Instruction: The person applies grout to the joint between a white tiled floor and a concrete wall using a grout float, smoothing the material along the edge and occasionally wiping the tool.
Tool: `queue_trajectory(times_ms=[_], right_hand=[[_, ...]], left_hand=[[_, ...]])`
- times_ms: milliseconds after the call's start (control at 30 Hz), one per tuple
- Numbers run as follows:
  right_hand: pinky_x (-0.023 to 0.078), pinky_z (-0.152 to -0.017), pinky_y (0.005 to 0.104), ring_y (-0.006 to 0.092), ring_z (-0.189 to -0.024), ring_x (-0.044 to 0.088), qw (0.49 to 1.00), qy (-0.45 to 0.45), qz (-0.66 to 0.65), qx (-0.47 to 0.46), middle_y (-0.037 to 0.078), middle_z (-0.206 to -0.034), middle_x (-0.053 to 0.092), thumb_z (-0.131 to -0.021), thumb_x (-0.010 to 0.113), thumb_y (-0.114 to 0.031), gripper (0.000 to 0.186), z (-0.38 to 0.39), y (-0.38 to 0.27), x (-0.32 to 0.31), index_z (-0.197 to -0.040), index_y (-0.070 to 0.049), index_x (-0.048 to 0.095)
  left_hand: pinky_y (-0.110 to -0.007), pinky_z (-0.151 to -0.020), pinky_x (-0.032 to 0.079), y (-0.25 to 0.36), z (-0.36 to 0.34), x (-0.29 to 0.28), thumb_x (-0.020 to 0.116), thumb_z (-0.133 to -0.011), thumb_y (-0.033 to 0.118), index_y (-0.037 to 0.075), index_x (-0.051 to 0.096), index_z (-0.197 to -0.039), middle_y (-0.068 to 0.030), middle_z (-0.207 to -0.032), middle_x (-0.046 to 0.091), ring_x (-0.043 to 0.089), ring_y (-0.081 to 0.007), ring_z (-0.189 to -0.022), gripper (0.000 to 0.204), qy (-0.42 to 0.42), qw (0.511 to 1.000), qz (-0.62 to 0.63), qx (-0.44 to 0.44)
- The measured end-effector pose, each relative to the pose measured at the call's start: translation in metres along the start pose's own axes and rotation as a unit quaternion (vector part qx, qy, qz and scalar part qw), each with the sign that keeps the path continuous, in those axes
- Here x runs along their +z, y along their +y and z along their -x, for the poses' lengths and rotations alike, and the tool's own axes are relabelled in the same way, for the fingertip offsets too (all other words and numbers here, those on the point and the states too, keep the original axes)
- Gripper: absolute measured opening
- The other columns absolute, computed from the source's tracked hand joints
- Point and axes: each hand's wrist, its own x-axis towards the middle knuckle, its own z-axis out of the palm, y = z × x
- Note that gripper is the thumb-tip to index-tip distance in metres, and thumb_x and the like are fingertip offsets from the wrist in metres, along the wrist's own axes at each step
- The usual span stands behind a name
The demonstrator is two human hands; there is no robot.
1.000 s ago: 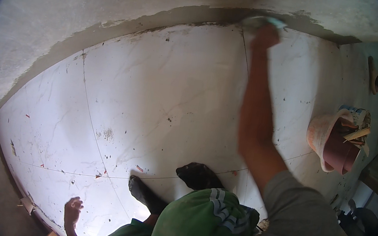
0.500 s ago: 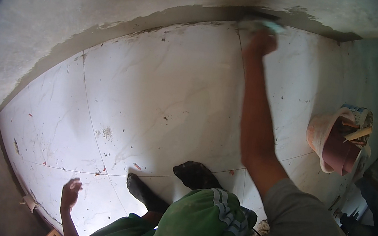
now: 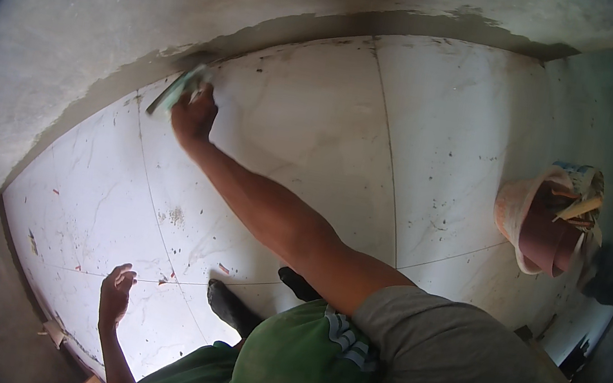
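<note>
Holding a maroon bucket [image 3: 541, 241], a pinkish round tub [image 3: 513, 208] sits right of the outstretched right hand [image 3: 194, 113], gripping a flat pale-green tool [image 3: 173, 94]; left hand [image 3: 115, 298] loosely curled.

Two hands [image 3: 195, 113], two feet [image 3: 232, 309], one flat tool [image 3: 175, 91]; one pink tub [image 3: 512, 210] sits near the right edge of the floor [image 3: 314, 141].

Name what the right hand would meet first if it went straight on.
The right hand holds a tool; past that, likely the dark strip of the wall, though depth is unclear.
</note>
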Motion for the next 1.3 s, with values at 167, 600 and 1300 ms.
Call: queue_trajectory(times_ms=[167, 600, 1300], right_hand=[[0.044, -0.105, 0.0538, 0.0378, -0.115, 0.062, 0.899, 0.159, 0.321, -0.252, 0.025, -0.115, 0.066, -0.106, 0.062, -0.024, 0.024, -0.118, 0.049, -0.157, -0.112, 0.0, 0.062], [0.062, -0.081, 0.0424, 0.0243, -0.098, 0.07, 0.972, 0.184, -0.09, -0.112, 0.011, -0.11, 0.069, -0.097, 0.066, -0.018, 0.029, -0.38, -0.059, -0.474, -0.123, -0.005, 0.065], [0.066, -0.074, 0.0432, 0.0295, -0.093, 0.072, 0.957, 0.17, -0.229, -0.051, 0.019, -0.112, 0.068, -0.098, 0.063, -0.008, 0.024, -0.252, -0.044, -0.345, -0.117, 0.007, 0.062]], left_hand=[[-0.039, -0.1, 0.056, -0.005, -0.012, 0.003, 0.061, -0.105, 0.015, -0.006, 0.064, -0.137, -0.0199, -0.115, 0.077, 0.075, -0.0262, -0.107, 0.038, -0.015, 0.999, -0.019, 0.042], [-0.037, -0.094, 0.058, -0.086, 0.012, 0.0, 0.06, -0.1, 0.009, -0.008, 0.066, -0.135, -0.0209, -0.114, 0.077, 0.076, -0.0274, -0.102, 0.039, -0.016, 0.995, -0.028, -0.097], [-0.038, -0.099, 0.056, -0.035, 0.078, 0.006, 0.059, -0.104, 0.011, -0.004, 0.065, -0.134, -0.0165, -0.111, 0.077, 0.075, -0.0241, -0.104, 0.034, 0.016, 0.998, -0.053, -0.012]])
